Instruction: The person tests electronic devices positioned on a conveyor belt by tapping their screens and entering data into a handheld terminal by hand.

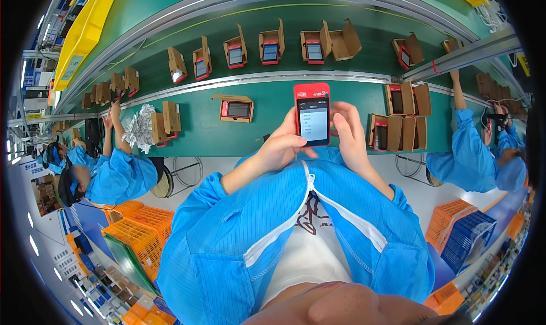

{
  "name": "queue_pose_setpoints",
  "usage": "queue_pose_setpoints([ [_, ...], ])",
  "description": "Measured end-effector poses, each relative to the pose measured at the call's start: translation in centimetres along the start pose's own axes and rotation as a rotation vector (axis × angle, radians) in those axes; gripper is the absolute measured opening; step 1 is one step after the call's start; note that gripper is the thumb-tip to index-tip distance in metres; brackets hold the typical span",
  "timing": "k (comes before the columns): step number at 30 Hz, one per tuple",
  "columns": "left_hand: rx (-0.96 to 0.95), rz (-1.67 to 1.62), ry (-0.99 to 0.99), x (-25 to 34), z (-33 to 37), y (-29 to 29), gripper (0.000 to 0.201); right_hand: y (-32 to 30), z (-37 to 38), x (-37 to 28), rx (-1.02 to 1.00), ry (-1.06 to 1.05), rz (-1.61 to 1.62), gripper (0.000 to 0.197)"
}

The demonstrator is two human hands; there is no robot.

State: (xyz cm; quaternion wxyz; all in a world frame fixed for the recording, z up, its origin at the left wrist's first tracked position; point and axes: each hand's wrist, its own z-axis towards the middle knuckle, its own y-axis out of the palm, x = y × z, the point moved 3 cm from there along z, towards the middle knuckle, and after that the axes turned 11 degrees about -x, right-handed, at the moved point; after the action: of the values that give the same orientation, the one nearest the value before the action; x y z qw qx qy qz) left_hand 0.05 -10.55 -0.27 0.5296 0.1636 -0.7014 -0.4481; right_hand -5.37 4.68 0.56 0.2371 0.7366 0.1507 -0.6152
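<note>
A red and black handheld terminal [313,117] is held upright over the front edge of the bench, its lit screen showing a list. My left hand [280,145] grips it from the left and below, with the thumb lying across the lower left of the screen. My right hand [351,132] is close beside the terminal's right edge, fingers apart and slightly curled; whether a fingertip touches the edge is hard to see. On the bench to the left lies an open cardboard box [234,119] with a dark-screened terminal [237,109] in it.
Open boxes with terminals [387,132] stand on the right. A raised shelf [210,87] behind carries a row of boxed terminals [269,52]. Crumpled silver wrap [138,129] lies at left. Co-workers in blue [122,174] work on both sides; orange crates [139,234] stand behind.
</note>
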Motion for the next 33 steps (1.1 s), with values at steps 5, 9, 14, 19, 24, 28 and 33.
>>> queue_pose_setpoints([
  [5, 0.054, 0.049, 0.035, -0.3, 1.2, -1.4, 0.080, -0.7, -1.7, 4.5, -0.186, 0.325, 0.289, 0.039],
  [9, 0.073, 0.028, -0.030, -1.1, 2.9, -3.4, 0.079, -0.6, -0.7, 5.4, -0.069, 0.287, 0.402, 0.039],
  [14, 0.257, -0.013, -0.188, -2.2, 3.2, -6.1, 0.060, -8.6, 3.2, 10.6, 0.245, 0.335, 0.207, 0.036],
  [19, 0.229, 0.048, -0.283, -1.9, 3.3, -7.2, 0.055, -19.4, 15.6, 19.4, 0.328, 0.370, -0.171, 0.039],
  [24, 0.300, 0.011, -0.326, -1.1, 3.3, -9.0, 0.051, -24.3, 24.1, 25.4, 0.437, 0.401, 0.374, 0.042],
  [28, 0.412, -0.067, -0.275, -0.7, 2.9, -11.1, 0.045, -20.6, 23.5, 28.6, 0.358, 0.560, 0.383, 0.053],
  [33, 0.467, -0.100, -0.301, -0.5, 4.0, -11.2, 0.043, -13.8, 26.5, 27.4, 0.304, 0.493, 0.529, 0.052],
])
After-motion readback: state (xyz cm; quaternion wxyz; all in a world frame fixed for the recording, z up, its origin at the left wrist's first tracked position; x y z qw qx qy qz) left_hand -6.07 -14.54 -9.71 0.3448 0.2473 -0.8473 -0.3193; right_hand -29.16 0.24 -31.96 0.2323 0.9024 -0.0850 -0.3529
